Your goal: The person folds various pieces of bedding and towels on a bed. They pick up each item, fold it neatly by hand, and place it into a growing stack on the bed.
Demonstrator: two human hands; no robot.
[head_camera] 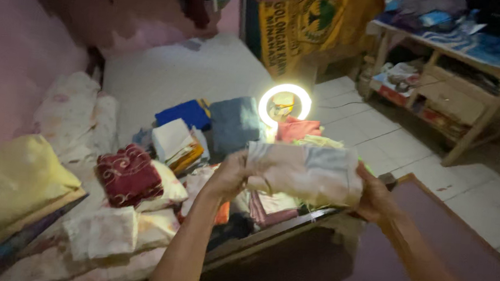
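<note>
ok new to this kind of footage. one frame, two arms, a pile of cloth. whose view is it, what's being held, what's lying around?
There is no machine here. A person wears a camera on the head, so the single picture looks down along their own arms. The left hand and right hand each grip one end of a folded pale cloth, lifted above the bed. On the bed lie folded cloths: a dark red patterned one, a blue one, a grey-blue one. A yellow pillow sits far left. A lit ring light glows behind the pile, and a wooden shelf unit stands on the tiled floor.
</note>
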